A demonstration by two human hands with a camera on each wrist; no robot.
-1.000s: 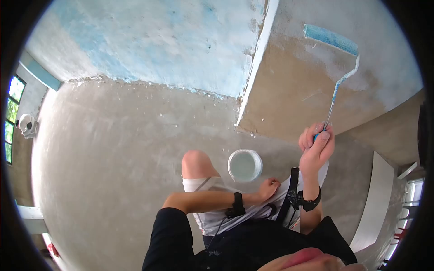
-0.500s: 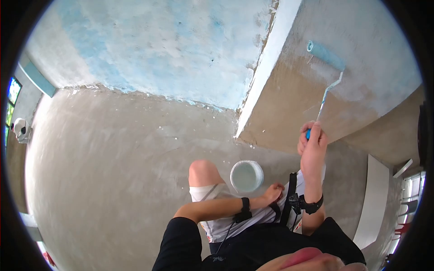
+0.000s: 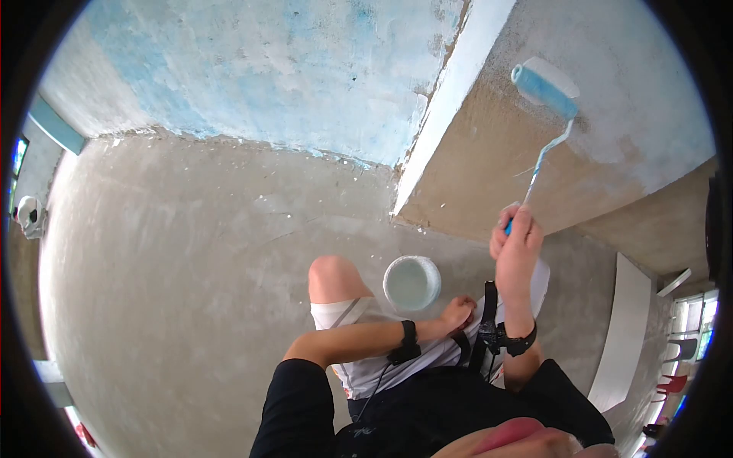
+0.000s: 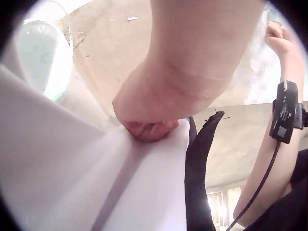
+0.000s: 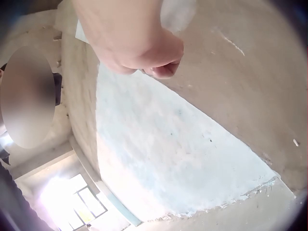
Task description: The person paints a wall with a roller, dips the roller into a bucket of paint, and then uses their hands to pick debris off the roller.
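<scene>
My right hand (image 3: 519,240) grips the blue handle (image 3: 508,227) of a paint roller in the head view. The roller's light-blue sleeve (image 3: 544,91) lies against the brown and pale wall (image 3: 489,153), with a fresh white paint patch (image 3: 561,74) beside it. The right wrist view shows the right hand (image 5: 144,53) with curled fingers; the roller is hidden there. My left hand (image 3: 458,314) rests on the white shorts (image 4: 139,183) at the lap, fingers loosely curled. Just in front of it stands a white bucket (image 3: 437,284) with pale liquid inside.
A white painted edge (image 3: 450,114) separates the brown wall from a patchy blue-white wall (image 3: 267,69). White specks lie on the grey floor (image 3: 191,252) along the wall foot. At the right leans a long pale board (image 3: 622,336), with red chairs (image 3: 672,383) beyond.
The roller has come down and slightly left on the wall, with the right hand shifting left too. A white wet patch now shows beside the sleeve. The left hand stays on the lap.
</scene>
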